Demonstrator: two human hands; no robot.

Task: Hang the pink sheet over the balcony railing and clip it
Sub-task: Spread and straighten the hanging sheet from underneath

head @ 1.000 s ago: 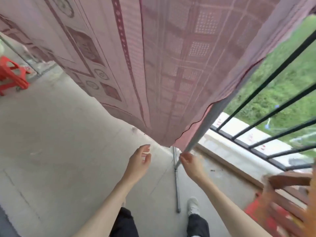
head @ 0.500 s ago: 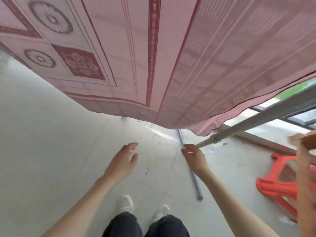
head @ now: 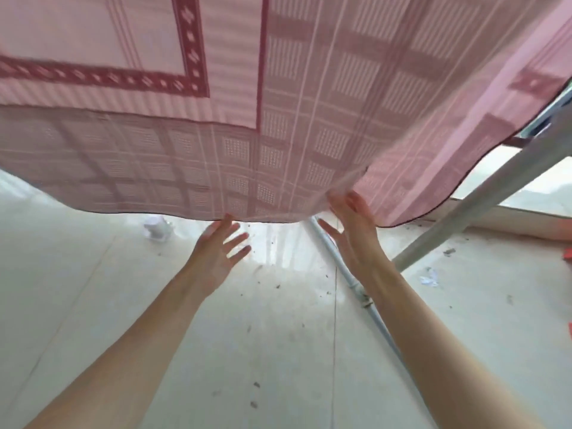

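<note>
No brand, label or lettering can be read anywhere here; the only markings are the woven patterns on the one pink sheet (head: 278, 97), a dark red band of small diamonds framing a paler panel at upper left and a grid of checked squares across the rest. That sheet hangs above and in front of me, filling the upper half of the view, with its thin dark hem sagging in a curve just over my two hands. My left hand (head: 216, 252) is open, fingers spread and reaching up, the fingertips (head: 228, 217) right at the hem; I cannot tell if they actually touch it. My right hand (head: 353, 230) is also open, fingers straight, its fingertips pressed up against the sheet's underside where the cloth puckers slightly; it grips nothing. I count two grey poles: one thick pole (head: 483, 199) slanting from the upper right down behind my right forearm, and one thinner pole (head: 328, 243) lying along the pale floor (head: 263, 335) between my arms. Small dark specks are scattered over the floor, a crumpled white scrap (head: 156, 227) lies near the hem on the left, and another pale scrap (head: 428, 278) sits at right.
</note>
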